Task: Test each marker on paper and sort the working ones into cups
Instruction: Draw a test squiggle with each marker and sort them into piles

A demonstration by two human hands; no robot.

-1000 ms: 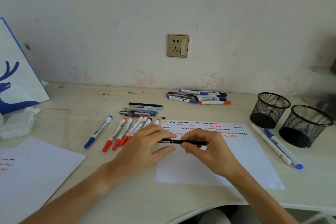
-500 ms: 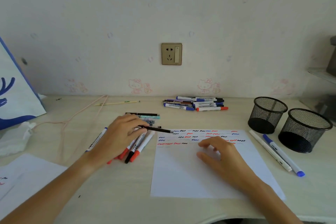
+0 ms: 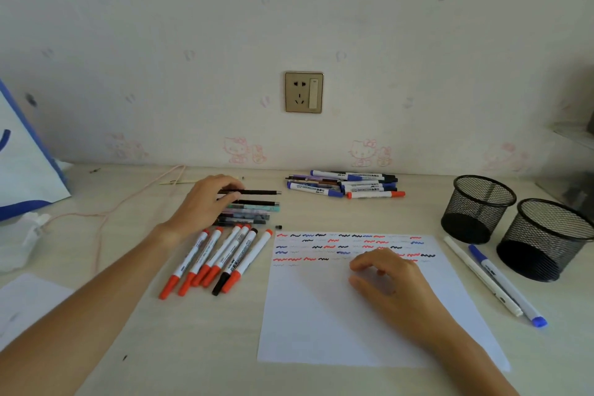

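Note:
My left hand (image 3: pixel 199 202) reaches over a stack of thin pens (image 3: pixel 254 214) left of centre and pinches the left end of a thin black pen (image 3: pixel 257 192) at the stack's far side. My right hand (image 3: pixel 395 286) rests on the white test paper (image 3: pixel 321 315) with loosely curled fingers and holds nothing. Red, blue and black squiggles fill the paper's top. Several red-capped markers (image 3: pixel 221 260) lie in a row left of the paper. More markers (image 3: pixel 347 188) are piled near the wall. Two black mesh cups (image 3: pixel 482 194) (image 3: pixel 553 214) stand at the right.
A white marker and a blue-capped marker (image 3: pixel 491 283) lie between the paper and the cups. A small black cap (image 3: pixel 278 227) sits by the paper's top left corner. At the left are a blue-and-white bag (image 3: pixel 22 170), crumpled tissue (image 3: pixel 29 235), a pink cord (image 3: pixel 128 199) and another sheet (image 3: pixel 25 305).
Both hands held the black pen over the paper. My left hand carried it left and back to the thin pen stack; my right hand let go and stayed on the paper.

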